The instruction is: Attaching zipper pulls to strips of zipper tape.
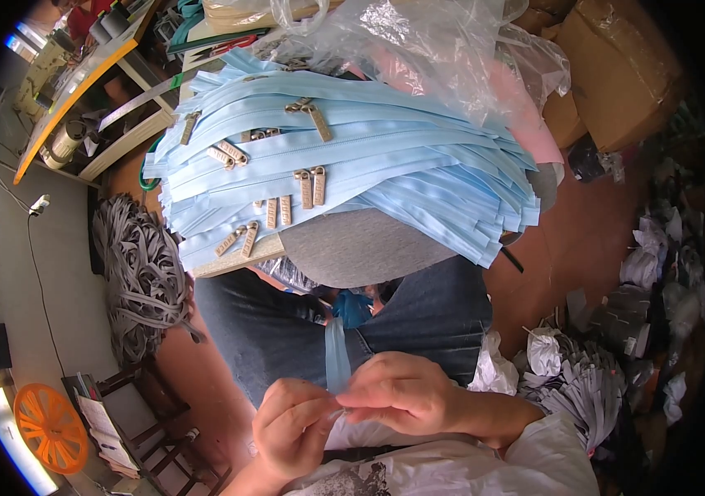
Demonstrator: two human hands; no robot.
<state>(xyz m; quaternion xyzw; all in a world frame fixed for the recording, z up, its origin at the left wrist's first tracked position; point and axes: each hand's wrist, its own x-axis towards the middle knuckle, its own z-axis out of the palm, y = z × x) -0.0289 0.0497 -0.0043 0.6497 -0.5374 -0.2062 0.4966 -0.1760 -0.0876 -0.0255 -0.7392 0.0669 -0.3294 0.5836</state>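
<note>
Close to my body, my left hand (290,426) and my right hand (402,393) meet with fingertips pinched together. Between them they grip one end of a light blue zipper (336,357), whose strip runs away from me over my lap. Whatever small part sits right at the fingertips is mostly hidden. Beyond my knees, a thick pile of light blue zippers (270,165) lies spread across a work surface. Several metal zipper pulls (313,187) rest on top of the pile.
Clear plastic bags (418,41) and a cardboard box (617,66) stand behind the pile. Grey strips lie in a heap (141,281) at left and a bundle (584,388) at right. An orange wheel (50,428) is at lower left. A person (88,18) sits far left by machines.
</note>
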